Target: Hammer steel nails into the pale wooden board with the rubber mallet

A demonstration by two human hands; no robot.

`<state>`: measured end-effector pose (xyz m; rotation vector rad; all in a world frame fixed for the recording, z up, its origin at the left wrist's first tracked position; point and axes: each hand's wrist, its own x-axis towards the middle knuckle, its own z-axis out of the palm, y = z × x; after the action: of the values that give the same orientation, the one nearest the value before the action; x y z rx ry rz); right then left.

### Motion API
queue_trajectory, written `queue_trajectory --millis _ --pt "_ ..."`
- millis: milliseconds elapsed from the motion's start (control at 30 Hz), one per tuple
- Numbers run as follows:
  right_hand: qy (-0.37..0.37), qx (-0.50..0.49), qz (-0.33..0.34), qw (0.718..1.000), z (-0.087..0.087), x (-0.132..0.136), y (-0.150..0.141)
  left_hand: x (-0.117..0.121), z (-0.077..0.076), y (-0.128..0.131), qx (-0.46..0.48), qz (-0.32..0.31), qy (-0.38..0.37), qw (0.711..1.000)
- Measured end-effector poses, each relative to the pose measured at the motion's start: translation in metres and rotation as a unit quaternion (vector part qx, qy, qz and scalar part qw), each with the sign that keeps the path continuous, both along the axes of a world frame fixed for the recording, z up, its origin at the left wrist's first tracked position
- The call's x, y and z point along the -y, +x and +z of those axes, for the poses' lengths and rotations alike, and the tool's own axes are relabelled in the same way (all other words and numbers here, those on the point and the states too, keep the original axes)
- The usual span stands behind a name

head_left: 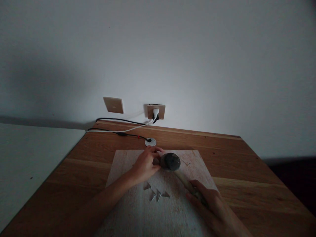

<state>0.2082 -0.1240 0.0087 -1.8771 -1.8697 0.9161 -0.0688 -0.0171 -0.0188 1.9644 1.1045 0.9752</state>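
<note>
A mallet with a dark round head (172,161) and a pale handle is tilted over a whitish wooden board (138,210). My right hand (206,199) is wrapped round its handle. Right beside the mallet head is my left hand (145,166), its thumb and fingers curled together above the board. The head covers the fingertips, so what they pinch, if anything, is hidden. Several small metal pieces, like nails or screws (158,195), lie loose on the board below the left hand. Another thin piece (188,164) lies to the right of the mallet head.
The board lies on a brown wooden table (237,184). Behind it are a round cable grommet (150,142), black and white cables (123,130) and a wall socket (160,112) with plugs in it. A second wall plate (113,105) is further left. A white surface (29,158) adjoins the table's left edge.
</note>
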Motion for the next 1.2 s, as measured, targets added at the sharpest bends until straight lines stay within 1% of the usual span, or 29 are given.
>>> queue_trajectory --millis 133,300,433,633,733,833,933,1000,1100,1167,1200 --pt "-0.002 -0.001 0.011 1.0 0.0 0.0 0.003 0.0 0.0 0.0 -0.012 0.003 0.003 1.0" --pt "0.011 0.0 0.005 1.0 0.003 0.001 -0.002 -0.001 -0.003 0.0 -0.014 0.002 0.01 1.0" --pt "0.012 -0.004 -0.001 1.0 0.002 0.002 -0.004 -0.001 -0.001 0.0 -0.012 -0.001 0.004 1.0" --pt "0.001 0.006 -0.009 1.0 0.003 0.0 -0.002 0.001 -0.002 0.0 -0.046 0.005 0.009 0.999" --pt "0.01 -0.01 0.007 1.0 0.002 -0.001 0.003 0.003 -0.001 -0.003 -0.05 0.009 0.011 0.999" --pt "0.007 -0.004 0.007 1.0 -0.001 -0.001 0.007 0.003 0.009 -0.011 -0.076 0.015 0.028 0.997" --pt "0.017 0.006 -0.02 1.0 -0.001 0.0 0.007 0.004 0.027 -0.023 -0.111 0.022 0.049 0.992" --pt "0.021 0.001 -0.024 0.999 0.0 0.0 0.005 0.01 0.038 -0.028 -0.138 0.003 0.05 0.989" --pt "0.017 -0.002 -0.03 0.999 0.003 0.0 0.003 0.032 0.049 -0.03 -0.214 -0.056 0.06 0.973" --pt "0.013 -0.001 -0.033 0.999 0.003 0.0 0.004 0.052 0.049 -0.028 -0.284 -0.077 0.118 0.949" --pt "0.012 0.0 -0.034 0.999 0.003 0.0 0.004 0.061 0.047 -0.027 -0.31 -0.076 0.15 0.936"
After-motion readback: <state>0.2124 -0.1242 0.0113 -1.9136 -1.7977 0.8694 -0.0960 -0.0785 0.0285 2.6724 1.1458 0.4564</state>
